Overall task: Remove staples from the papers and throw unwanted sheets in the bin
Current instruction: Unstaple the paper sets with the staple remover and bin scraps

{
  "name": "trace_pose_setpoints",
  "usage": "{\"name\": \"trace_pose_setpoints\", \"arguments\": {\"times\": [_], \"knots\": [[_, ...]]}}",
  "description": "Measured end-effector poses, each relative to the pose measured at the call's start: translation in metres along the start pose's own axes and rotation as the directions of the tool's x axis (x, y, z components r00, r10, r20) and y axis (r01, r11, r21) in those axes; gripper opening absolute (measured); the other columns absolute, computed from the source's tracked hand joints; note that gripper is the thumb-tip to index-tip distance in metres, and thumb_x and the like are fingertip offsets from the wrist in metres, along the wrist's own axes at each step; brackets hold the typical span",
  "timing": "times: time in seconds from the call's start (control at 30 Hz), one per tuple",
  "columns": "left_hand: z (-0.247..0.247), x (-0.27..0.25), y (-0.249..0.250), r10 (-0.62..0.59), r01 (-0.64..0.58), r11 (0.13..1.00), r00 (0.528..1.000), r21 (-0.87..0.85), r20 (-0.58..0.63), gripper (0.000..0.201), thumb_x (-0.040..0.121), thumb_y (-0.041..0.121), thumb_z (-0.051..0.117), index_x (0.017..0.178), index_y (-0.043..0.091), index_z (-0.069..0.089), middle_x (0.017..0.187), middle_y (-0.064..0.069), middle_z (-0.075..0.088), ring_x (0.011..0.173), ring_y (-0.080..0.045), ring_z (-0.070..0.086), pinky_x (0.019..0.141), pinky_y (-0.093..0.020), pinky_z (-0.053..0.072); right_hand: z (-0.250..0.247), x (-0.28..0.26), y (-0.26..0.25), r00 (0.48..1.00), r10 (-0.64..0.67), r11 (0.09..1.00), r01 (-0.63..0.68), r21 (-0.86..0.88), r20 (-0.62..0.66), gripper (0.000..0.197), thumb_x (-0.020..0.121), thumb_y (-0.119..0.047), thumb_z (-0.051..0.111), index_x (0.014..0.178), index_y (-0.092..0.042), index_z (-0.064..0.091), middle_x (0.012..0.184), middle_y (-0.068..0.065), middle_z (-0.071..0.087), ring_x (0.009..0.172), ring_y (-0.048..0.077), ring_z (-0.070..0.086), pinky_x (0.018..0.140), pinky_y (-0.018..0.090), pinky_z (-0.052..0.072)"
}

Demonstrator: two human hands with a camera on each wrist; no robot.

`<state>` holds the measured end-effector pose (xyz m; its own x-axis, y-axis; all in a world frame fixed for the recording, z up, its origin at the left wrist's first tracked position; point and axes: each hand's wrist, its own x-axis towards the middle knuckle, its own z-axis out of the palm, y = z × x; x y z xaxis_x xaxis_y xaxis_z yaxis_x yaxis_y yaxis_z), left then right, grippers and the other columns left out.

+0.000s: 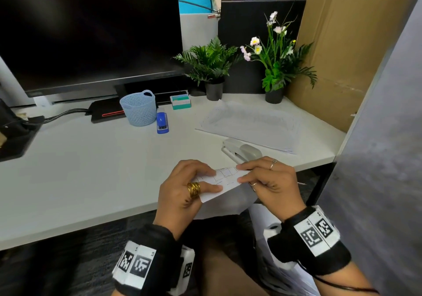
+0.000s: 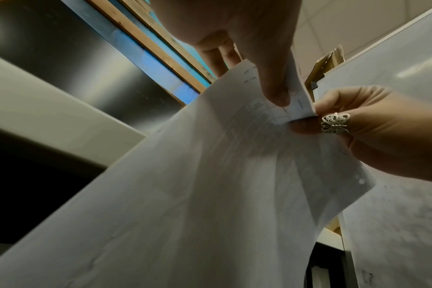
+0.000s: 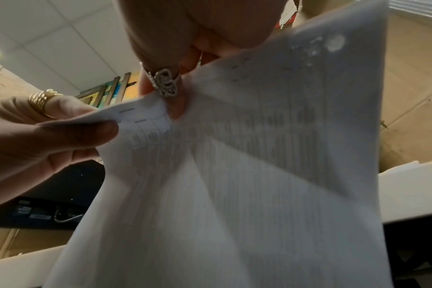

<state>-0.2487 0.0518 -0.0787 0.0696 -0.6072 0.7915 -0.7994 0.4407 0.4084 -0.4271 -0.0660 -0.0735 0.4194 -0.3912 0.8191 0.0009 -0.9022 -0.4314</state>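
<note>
Fingers of the left hand [image 1: 182, 186] and right hand [image 1: 269, 181] pinch the top edge of the stapled papers [image 1: 225, 179] at the desk's [image 1: 91, 170] near edge. The sheets hang downward below the desk edge, long axis near vertical. Several staples [image 3: 126, 111] line the pinched edge. A grey stapler [image 1: 242, 152] lies just behind the hands. A loose paper stack [image 1: 251, 122] occupies the right rear corner, beside a cardboard wall [image 1: 342, 44].

Stapled printed papers [image 1: 225, 178], corner folded
</note>
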Motion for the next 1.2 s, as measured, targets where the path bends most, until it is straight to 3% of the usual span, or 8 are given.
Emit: {"name": "trace_pose_setpoints", "arguments": {"times": [0.27, 0.37, 0.47, 0.53, 0.63, 0.87, 1.07, 1.2], "knots": [[0.012, -0.005, 0.001, 0.021, -0.021, 0.999, 1.0, -0.025, 0.01, 0.013, 0.081, 0.019, 0.07, 0.089, 0.027, 0.074, 0.105, 0.004, 0.063, 0.106, -0.013, 0.054, 0.083, -0.02, 0.044, -0.01, -0.004, -0.007, 0.999, -0.022, 0.992, 0.024, -0.126, 0.025, 0.025, 0.075, -0.003, 0.052, 0.074, -0.013, 0.075, 0.092, -0.005, 0.071, 0.087, 0.005, 0.061, 0.074, 0.022, 0.051], [0.02, -0.003, 0.005, -0.001, 0.001, 0.994, 1.0, -0.113, 0.001, 0.011, 0.084, 0.02, 0.066, 0.091, 0.026, 0.071, 0.099, 0.007, 0.064, 0.097, -0.013, 0.058, 0.08, -0.022, 0.046, -0.019, -0.004, -0.013, 0.98, 0.143, 0.932, -0.086, -0.352, 0.137, 0.034, 0.074, -0.015, 0.056, 0.105, -0.029, 0.064, 0.093, -0.014, 0.069, 0.085, 0.003, 0.061, 0.066, 0.022, 0.048], [0.036, 0.002, 0.011, -0.073, 0.084, 0.992, 0.991, -0.099, 0.109, 0.009, 0.086, 0.027, 0.062, 0.091, 0.024, 0.069, 0.094, 0.011, 0.063, 0.094, -0.006, 0.057, 0.08, -0.022, 0.047, -0.034, -0.008, -0.004, 0.795, 0.447, 0.757, -0.093, -0.647, 0.409, 0.041, 0.081, -0.012, 0.058, 0.115, -0.035, 0.061, 0.091, -0.009, 0.069, 0.086, 0.014, 0.062, 0.062, 0.024, 0.038], [0.048, 0.007, 0.012, -0.103, 0.11, 0.993, 0.978, -0.03, 0.179, 0.017, 0.085, 0.039, 0.061, 0.093, 0.024, 0.067, 0.099, 0.012, 0.06, 0.1, -0.002, 0.052, 0.084, -0.015, 0.042, -0.047, -0.017, 0.006, 0.653, 0.623, 0.677, -0.174, -0.715, 0.431, 0.038, 0.087, -0.007, 0.049, 0.111, -0.032, 0.066, 0.096, 0.0, 0.069, 0.094, 0.022, 0.06, 0.068, 0.026, 0.039], [0.067, 0.02, 0.008, -0.071, 0.066, 0.997, 0.976, 0.032, 0.204, 0.033, 0.083, 0.051, 0.058, 0.102, 0.025, 0.065, 0.117, 0.008, 0.055, 0.116, -0.007, 0.042, 0.092, -0.008, 0.031, -0.078, -0.028, 0.016, 0.654, 0.707, 0.585, -0.326, -0.743, 0.269, 0.04, 0.082, 0.003, 0.052, 0.101, -0.026, 0.073, 0.09, 0.009, 0.072, 0.09, 0.031, 0.063, 0.07, 0.033, 0.048], [0.108, 0.041, -0.015, -0.253, 0.153, 0.959, 0.843, 0.24, 0.474, 0.064, 0.085, 0.067, 0.024, 0.144, 0.042, 0.023, 0.158, 0.005, 0.006, 0.144, -0.019, -0.004, 0.115, -0.051, 0.002, -0.127, -0.042, 0.016, 0.599, 0.799, 0.36, -0.402, -0.842, 0.055, 0.03, 0.077, 0.011, 0.048, 0.083, -0.009, 0.07, 0.078, 0.019, 0.067, 0.081, 0.039, 0.059, 0.06, 0.031, 0.038], [0.107, 0.04, -0.017, -0.271, 0.189, 0.96, 0.804, 0.204, 0.529, 0.061, 0.089, 0.057, 0.038, 0.142, 0.049, 0.008, 0.157, 0.011, -0.012, 0.144, -0.015, -0.015, 0.113, -0.054, 0.0, -0.121, -0.074, 0.043, 0.386, 0.921, 0.196, -0.366, -0.91, 0.044, 0.025, 0.083, 0.002, 0.047, 0.095, -0.007, 0.067, 0.1, 0.018, 0.064, 0.097, 0.035, 0.059, 0.074, 0.033, 0.043], [0.104, 0.041, -0.018, -0.266, 0.224, 0.964, 0.799, 0.144, 0.538, 0.061, 0.087, 0.058, 0.037, 0.142, 0.049, 0.011, 0.157, 0.013, -0.011, 0.143, -0.012, -0.015, 0.113, -0.054, 0.001, -0.089, -0.114, 0.077, 0.25, 0.961, 0.202, -0.362, -0.91, 0.114, 0.03, 0.088, -0.003, 0.045, 0.111, -0.01, 0.064, 0.115, 0.018, 0.061, 0.108, 0.033, 0.058, 0.088, 0.035, 0.046]]}}
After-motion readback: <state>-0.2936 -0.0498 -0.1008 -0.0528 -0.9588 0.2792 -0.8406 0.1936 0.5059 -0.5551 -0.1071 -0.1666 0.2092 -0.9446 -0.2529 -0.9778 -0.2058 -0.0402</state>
